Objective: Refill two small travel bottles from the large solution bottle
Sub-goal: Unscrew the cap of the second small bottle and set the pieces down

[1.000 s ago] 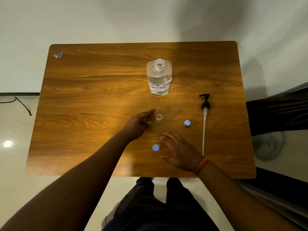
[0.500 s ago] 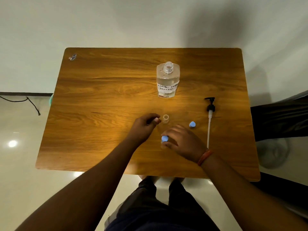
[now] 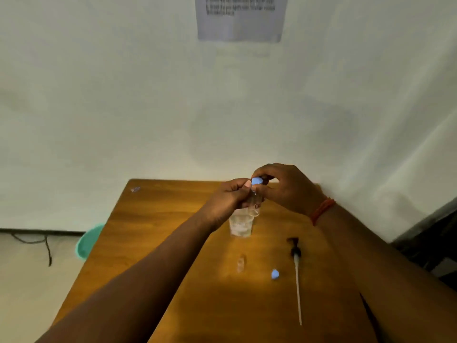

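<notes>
Above the wooden table (image 3: pixel 160 243), my left hand (image 3: pixel 228 200) grips a small clear travel bottle (image 3: pixel 254 201). My right hand (image 3: pixel 284 186) pinches a blue cap (image 3: pixel 257 181) at that bottle's top. Under the hands stands the large clear solution bottle (image 3: pixel 241 225); its neck is hidden behind them. A second small travel bottle (image 3: pixel 241 262) stands uncapped on the table nearer to me. To its right lies a second blue cap (image 3: pixel 275 274).
The black pump head with its long white tube (image 3: pixel 296 273) lies on the table's right side. A small scrap (image 3: pixel 135 189) sits at the far left corner. A teal tub (image 3: pixel 89 241) pokes out beside the table's left edge. A paper sheet (image 3: pixel 241 18) hangs on the wall.
Both hands have risen off the table, the left with a small bottle and the right with the blue cap, and met above the large bottle. The view has tilted up.
</notes>
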